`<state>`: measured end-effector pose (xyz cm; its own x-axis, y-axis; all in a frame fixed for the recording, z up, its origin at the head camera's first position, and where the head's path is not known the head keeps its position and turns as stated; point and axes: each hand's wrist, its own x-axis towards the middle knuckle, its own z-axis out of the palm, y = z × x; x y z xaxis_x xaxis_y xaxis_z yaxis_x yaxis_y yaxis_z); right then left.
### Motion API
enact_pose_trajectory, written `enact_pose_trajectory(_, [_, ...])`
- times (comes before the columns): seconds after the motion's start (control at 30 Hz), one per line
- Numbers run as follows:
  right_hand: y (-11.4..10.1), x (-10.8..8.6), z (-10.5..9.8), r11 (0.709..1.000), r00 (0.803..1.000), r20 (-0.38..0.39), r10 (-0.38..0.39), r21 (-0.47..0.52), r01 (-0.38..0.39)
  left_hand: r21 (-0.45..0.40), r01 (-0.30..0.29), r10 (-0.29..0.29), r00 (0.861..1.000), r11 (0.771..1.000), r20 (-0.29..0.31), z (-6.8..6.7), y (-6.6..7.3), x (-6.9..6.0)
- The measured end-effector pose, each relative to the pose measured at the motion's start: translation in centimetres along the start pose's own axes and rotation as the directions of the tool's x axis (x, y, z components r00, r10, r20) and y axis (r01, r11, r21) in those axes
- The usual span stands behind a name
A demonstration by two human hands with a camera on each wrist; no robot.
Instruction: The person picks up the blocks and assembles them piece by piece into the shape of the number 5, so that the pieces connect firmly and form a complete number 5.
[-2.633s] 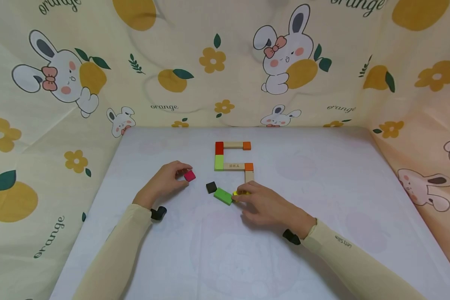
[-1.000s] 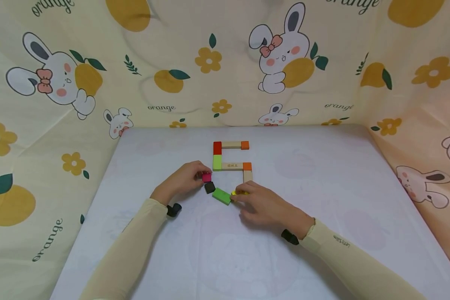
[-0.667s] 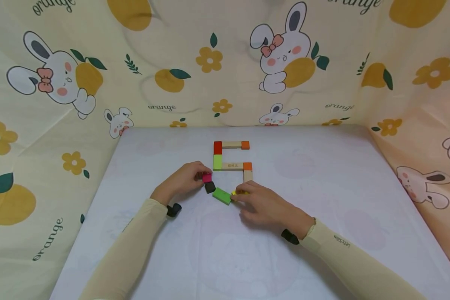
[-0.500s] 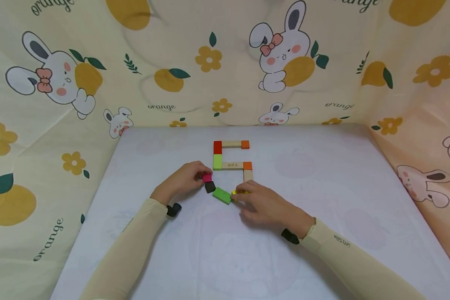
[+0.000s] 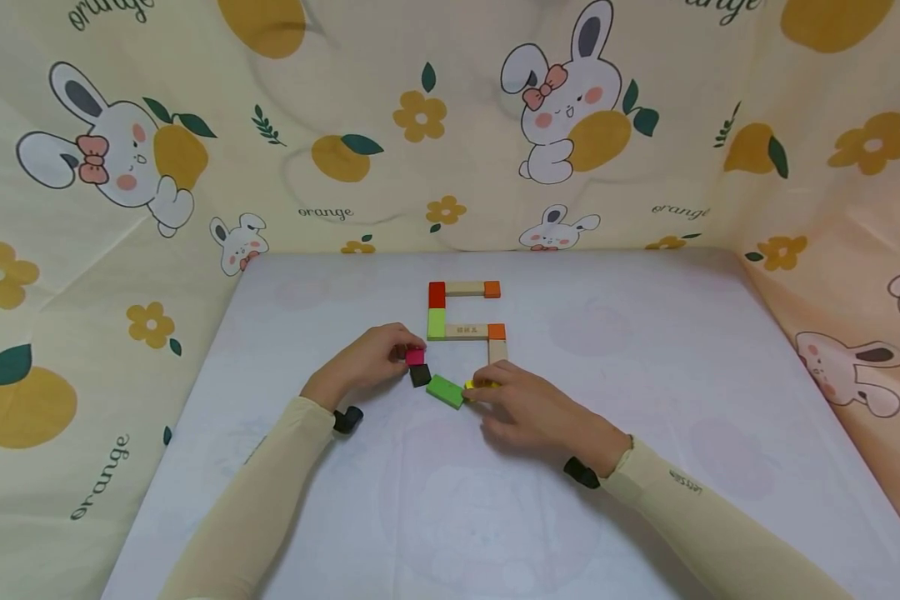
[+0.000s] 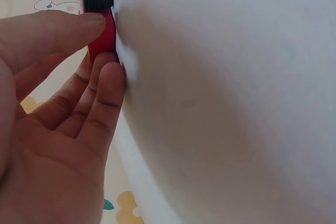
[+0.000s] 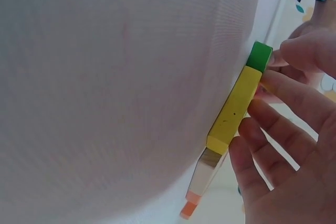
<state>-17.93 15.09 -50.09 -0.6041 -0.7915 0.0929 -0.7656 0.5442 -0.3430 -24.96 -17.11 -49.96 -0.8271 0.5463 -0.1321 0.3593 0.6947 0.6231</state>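
In the head view my left hand (image 5: pixel 367 358) pinches a small pink-red block (image 5: pixel 415 357) between thumb and fingertips. That block touches a black block (image 5: pixel 420 375); the left wrist view shows their faces meeting. A green block (image 5: pixel 446 392) runs diagonally from near the black one towards a yellow block (image 7: pixel 234 108). Fingers of my right hand (image 5: pixel 532 408) rest along the yellow block's far side, hiding most of it in the head view. The right thumb stands apart from it. Beyond the yellow block stands a plain wooden block (image 5: pixel 498 350), partly covered by the right hand.
Behind the hands, a red block (image 5: pixel 437 295), a lime block (image 5: pixel 437 324), two wooden strips and two orange blocks (image 5: pixel 492 289) join in an angular line. They lie on a white tabletop (image 5: pixel 630 350). A rabbit-print cloth (image 5: pixel 375 100) rises along the back and sides.
My left hand has moved right with the pink-red block, bringing it against the black block. Over the last half second the hands have stayed in place. The right hand has kept its position throughout.
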Motion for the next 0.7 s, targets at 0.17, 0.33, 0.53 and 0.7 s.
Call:
enact_pose_trajectory(0.17, [0.01, -0.10, -0.07, 1.000, 1.000, -0.001, -0.002, 0.004, 0.002, -0.030, 0.006, -0.006, 1.000, 1.000, -0.004, 0.06, 0.01, -0.16])
enact_pose_trajectory(0.33, [0.06, -0.19, -0.11, 1.000, 1.000, -0.005, -0.003, 0.001, 0.003, -0.087, 0.018, -0.017, 1.000, 0.996, 0.013, 0.16, 0.24, -0.25])
enact_pose_trajectory(0.53, [0.13, -0.26, -0.29, 1.000, 1.000, -0.009, -0.012, 0.008, 0.012, -0.088, 0.014, -0.011, 0.999, 0.996, 0.035, 0.17, 0.70, -0.32])
enact_pose_trajectory(0.7, [0.11, -0.23, -0.36, 1.000, 1.000, -0.005, -0.006, 0.018, 0.007, -0.086, 0.012, -0.009, 0.999, 0.996, 0.039, 0.18, 0.69, -0.29])
